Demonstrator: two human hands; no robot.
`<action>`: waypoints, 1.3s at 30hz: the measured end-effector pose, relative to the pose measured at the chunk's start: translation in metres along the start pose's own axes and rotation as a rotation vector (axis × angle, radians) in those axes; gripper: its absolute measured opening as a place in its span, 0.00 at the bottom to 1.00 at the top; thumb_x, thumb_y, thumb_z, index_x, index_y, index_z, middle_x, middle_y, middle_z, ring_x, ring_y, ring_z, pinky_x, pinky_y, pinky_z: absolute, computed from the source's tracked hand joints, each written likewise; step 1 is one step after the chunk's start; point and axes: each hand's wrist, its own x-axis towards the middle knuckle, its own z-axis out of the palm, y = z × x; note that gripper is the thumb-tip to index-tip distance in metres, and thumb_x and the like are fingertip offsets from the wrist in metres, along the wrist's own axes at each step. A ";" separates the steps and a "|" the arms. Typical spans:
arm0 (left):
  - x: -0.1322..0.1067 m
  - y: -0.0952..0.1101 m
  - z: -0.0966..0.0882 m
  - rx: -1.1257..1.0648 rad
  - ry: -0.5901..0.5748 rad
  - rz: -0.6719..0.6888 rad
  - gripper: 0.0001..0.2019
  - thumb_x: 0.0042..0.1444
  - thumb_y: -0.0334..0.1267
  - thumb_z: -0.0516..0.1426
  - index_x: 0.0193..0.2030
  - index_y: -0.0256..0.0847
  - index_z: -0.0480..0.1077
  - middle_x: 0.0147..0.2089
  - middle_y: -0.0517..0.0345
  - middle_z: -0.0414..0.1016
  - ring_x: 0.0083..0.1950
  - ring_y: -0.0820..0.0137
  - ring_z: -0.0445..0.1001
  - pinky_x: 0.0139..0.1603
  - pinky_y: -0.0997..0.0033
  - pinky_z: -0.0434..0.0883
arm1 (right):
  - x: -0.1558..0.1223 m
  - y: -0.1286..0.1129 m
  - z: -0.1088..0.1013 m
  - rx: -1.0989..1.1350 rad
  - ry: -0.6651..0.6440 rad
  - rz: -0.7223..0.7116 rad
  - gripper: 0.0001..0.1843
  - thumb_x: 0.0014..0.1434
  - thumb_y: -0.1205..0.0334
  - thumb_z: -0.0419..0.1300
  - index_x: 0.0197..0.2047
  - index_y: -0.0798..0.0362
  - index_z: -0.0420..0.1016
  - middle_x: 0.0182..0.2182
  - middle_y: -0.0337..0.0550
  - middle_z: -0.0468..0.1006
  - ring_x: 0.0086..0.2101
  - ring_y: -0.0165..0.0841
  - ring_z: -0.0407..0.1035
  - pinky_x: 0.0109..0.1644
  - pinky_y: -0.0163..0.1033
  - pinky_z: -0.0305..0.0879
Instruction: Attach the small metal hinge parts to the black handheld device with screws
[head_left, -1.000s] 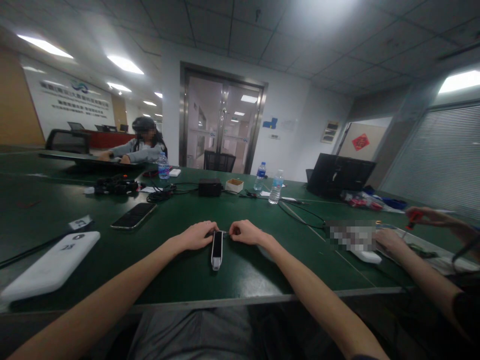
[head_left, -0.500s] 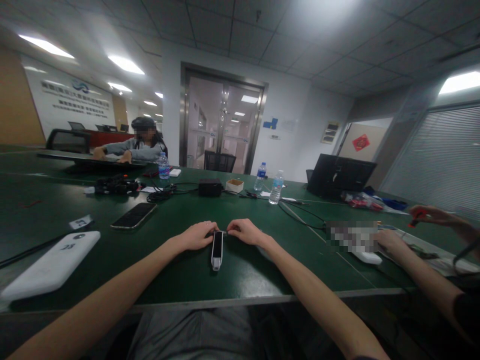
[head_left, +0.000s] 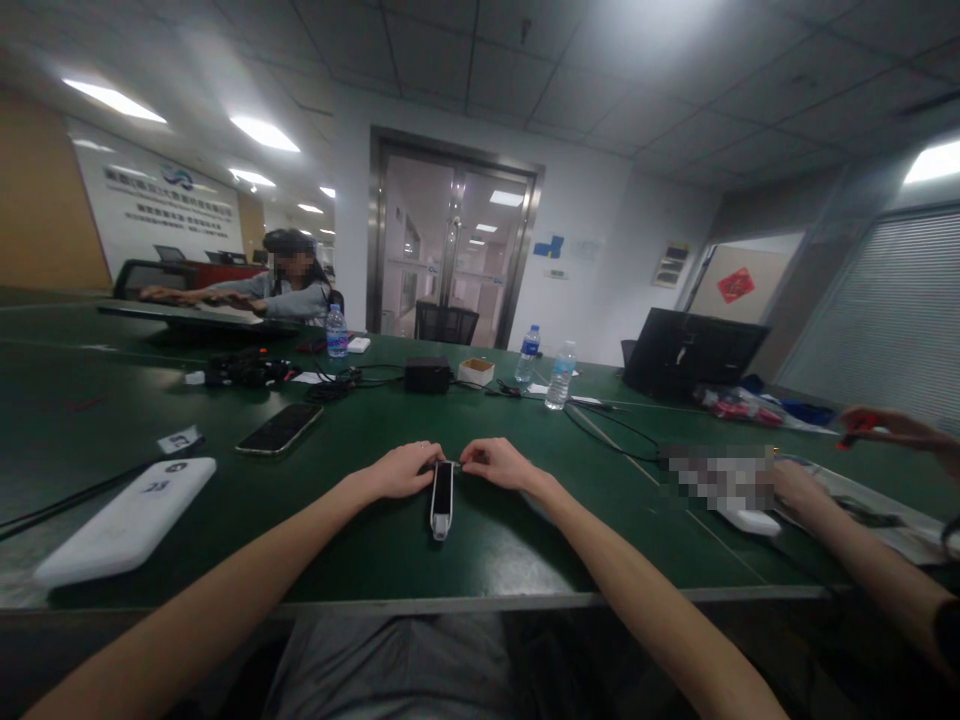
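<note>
A slim white stapler-like object with a black top strip lies lengthwise on the green table in front of me. My left hand rests on its left, with the fingers bent and closed against its far end. On the other side, my right hand has thumb and fingertips pinched together close to that far end. Something thin and small may be between those fingertips; I cannot make it out. The far tip of the object is partly hidden by my left fingers.
At left are a white power bank-like block marked 28 and a phone. Farther back stand a black box, a small open box and water bottles. At right, a co-worker's hand works; another person sits far left.
The view has swung slightly, shifting everything a little right. My hands stay at the far end of the object. The person across has moved their hands over the board.
</note>
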 end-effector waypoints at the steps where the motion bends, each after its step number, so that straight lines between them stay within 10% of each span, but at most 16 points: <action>1: 0.000 0.000 0.000 0.001 -0.003 -0.002 0.12 0.57 0.39 0.49 0.47 0.44 0.66 0.41 0.55 0.70 0.42 0.66 0.70 0.42 0.69 0.66 | 0.000 0.000 0.000 0.005 -0.001 0.004 0.07 0.55 0.62 0.61 0.37 0.54 0.76 0.30 0.39 0.76 0.30 0.28 0.69 0.35 0.33 0.63; 39: 0.000 -0.001 0.000 -0.032 -0.004 -0.006 0.11 0.58 0.39 0.50 0.46 0.44 0.68 0.41 0.56 0.71 0.43 0.66 0.70 0.43 0.69 0.66 | 0.000 0.000 0.006 0.069 0.032 0.050 0.08 0.53 0.59 0.62 0.35 0.53 0.76 0.31 0.39 0.78 0.32 0.29 0.71 0.39 0.34 0.65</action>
